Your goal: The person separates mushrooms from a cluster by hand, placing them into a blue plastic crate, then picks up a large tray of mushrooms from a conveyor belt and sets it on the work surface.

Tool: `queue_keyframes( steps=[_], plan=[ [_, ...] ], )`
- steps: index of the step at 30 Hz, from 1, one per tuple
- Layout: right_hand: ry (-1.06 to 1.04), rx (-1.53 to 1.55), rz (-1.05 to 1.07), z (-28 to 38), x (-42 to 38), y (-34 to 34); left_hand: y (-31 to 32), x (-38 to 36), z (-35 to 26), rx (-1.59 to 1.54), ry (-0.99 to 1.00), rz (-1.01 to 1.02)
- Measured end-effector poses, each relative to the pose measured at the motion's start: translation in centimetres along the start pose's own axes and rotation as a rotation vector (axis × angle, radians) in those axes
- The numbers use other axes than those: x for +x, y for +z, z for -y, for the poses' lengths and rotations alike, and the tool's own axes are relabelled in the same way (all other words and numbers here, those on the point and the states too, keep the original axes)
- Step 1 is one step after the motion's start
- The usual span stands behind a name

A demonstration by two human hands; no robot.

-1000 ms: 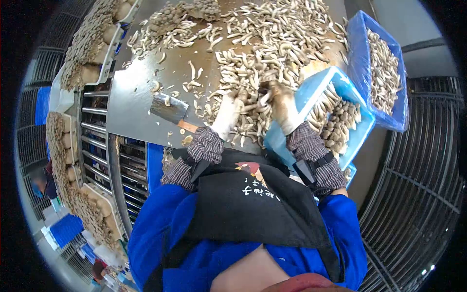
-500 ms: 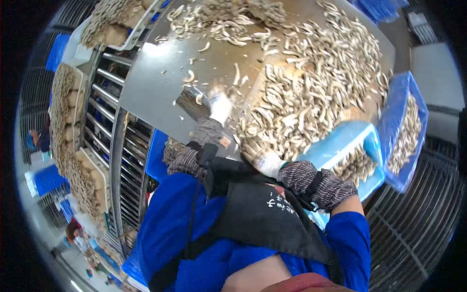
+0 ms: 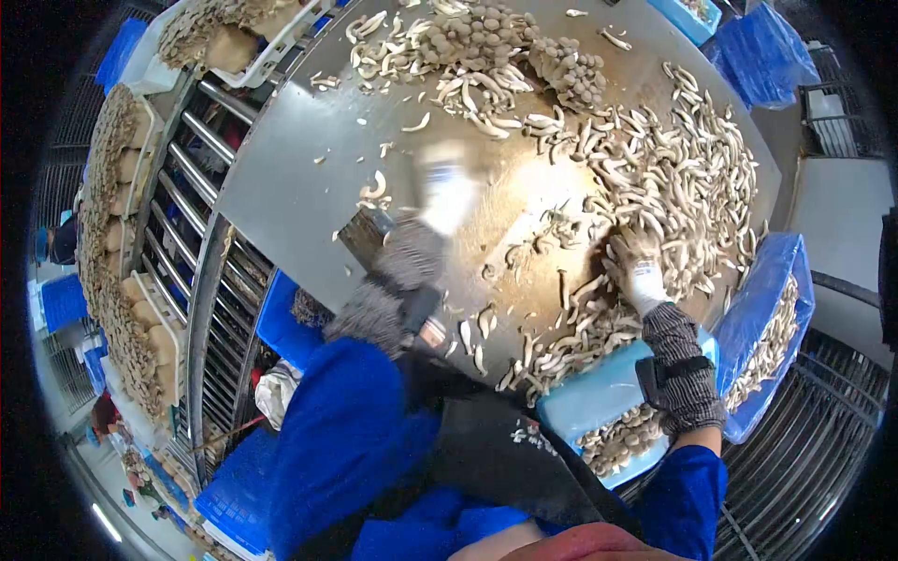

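My right hand point(image 3: 639, 266), in a white work glove, lies on the heap of loose mushrooms point(image 3: 687, 173), its fingers spread over them. My left hand point(image 3: 447, 192), gloved too, is smeared by motion above the metal table point(image 3: 281, 178); its fingers cannot be made out. Beside the left wrist lies a dark brown rectangular piece point(image 3: 360, 238). Mushroom clusters point(image 3: 477, 37) sit at the table's far side. Close to my right forearm stands a light blue basket point(image 3: 585, 397) holding mushrooms.
A blue-lined crate point(image 3: 795, 271) of mushrooms stands at the right. To the left runs a roller conveyor point(image 3: 201, 140) with white trays point(image 3: 164, 323) of mushroom blocks. A blue bin point(image 3: 281, 323) is below the table's left edge. Other people are far left.
My right hand has moved away from my body and rightward into the heap. Loose mushrooms have shifted right, baring wet table. My left hand has moved slightly right. The view has shifted.
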State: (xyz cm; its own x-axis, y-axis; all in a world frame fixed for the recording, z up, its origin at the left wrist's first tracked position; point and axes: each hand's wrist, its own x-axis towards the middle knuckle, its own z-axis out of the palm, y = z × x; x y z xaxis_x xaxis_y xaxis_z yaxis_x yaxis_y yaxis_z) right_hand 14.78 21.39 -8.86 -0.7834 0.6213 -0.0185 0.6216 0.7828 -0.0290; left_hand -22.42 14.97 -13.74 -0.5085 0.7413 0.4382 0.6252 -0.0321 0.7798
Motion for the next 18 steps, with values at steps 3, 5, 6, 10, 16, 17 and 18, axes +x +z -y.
queue_keyframes(
  steps=[3,5,6,10,16,17,18],
  plan=[
    [-0.037,0.120,-0.180,0.8,4.1,-0.9,-10.5,2.8,6.5,0.841,0.007,-0.155],
    [-0.071,0.223,-0.289,2.4,9.9,0.1,-10.5,2.3,9.4,1.131,0.198,-0.351],
    [-0.101,0.245,-0.369,3.5,13.7,0.5,-9.5,2.2,9.7,0.838,0.012,-0.326],
    [-0.007,0.280,-0.371,5.8,28.9,2.6,-2.5,5.4,8.8,-0.068,-0.449,0.066],
    [0.222,0.382,-0.222,6.8,36.9,6.6,6.8,9.6,7.0,0.415,-0.068,0.055],
    [0.265,0.533,-0.181,7.8,35.5,5.7,7.4,9.1,6.2,0.346,-0.115,0.050],
    [0.217,0.447,-0.423,8.5,33.9,6.9,7.8,8.3,5.1,0.274,-0.157,0.044]
  ],
)
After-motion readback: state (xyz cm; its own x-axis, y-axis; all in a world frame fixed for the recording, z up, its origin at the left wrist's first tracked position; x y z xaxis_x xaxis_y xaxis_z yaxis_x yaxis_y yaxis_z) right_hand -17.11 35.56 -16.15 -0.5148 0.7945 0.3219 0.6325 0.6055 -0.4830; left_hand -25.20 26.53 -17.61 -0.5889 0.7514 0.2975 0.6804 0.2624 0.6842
